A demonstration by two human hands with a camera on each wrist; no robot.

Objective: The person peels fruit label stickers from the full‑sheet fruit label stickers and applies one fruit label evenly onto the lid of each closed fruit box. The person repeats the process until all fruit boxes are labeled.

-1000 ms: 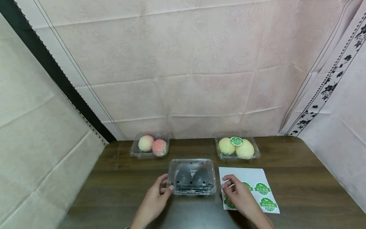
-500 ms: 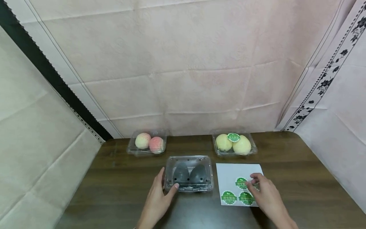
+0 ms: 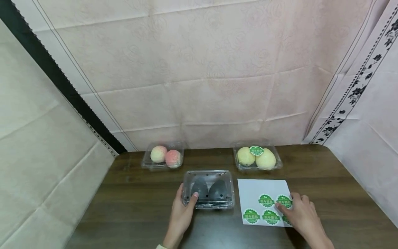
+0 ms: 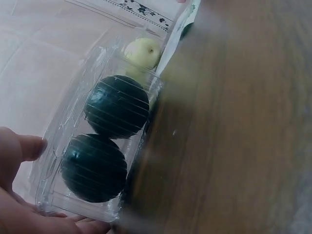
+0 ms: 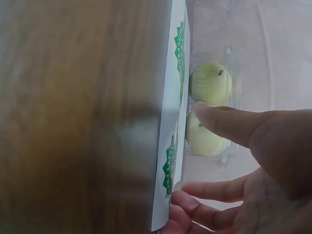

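Observation:
A clear plastic clamshell box (image 3: 209, 204) stands mid-table with two dark green, rounded fruits (image 4: 117, 107) inside. My left hand (image 3: 182, 214) holds its front left corner, thumb on the lid and fingers along the side. To the right lies a white sheet (image 3: 248, 190) with several green round stickers (image 3: 271, 217). Over its right edge is my right hand (image 3: 304, 216), thumb above the stickers and spread away from the other fingers. Those fingertips (image 5: 187, 200) rest at the sheet's edge in the right wrist view. My palm hides part of a lower right sticker.
At the back left, another clear box (image 3: 147, 160) holds two pinkish peaches (image 3: 172, 159). A third box (image 3: 278, 162) at the back right contains two pale yellow-green pears (image 3: 265, 159) and bears a green sticker (image 3: 256, 150). Cloth hangs (image 3: 202, 103) behind the table (image 3: 130, 207).
My right hand has moved rightward across the sheet to its right edge, uncovering the left stickers. My left thumb has moved from the box's side onto its lid.

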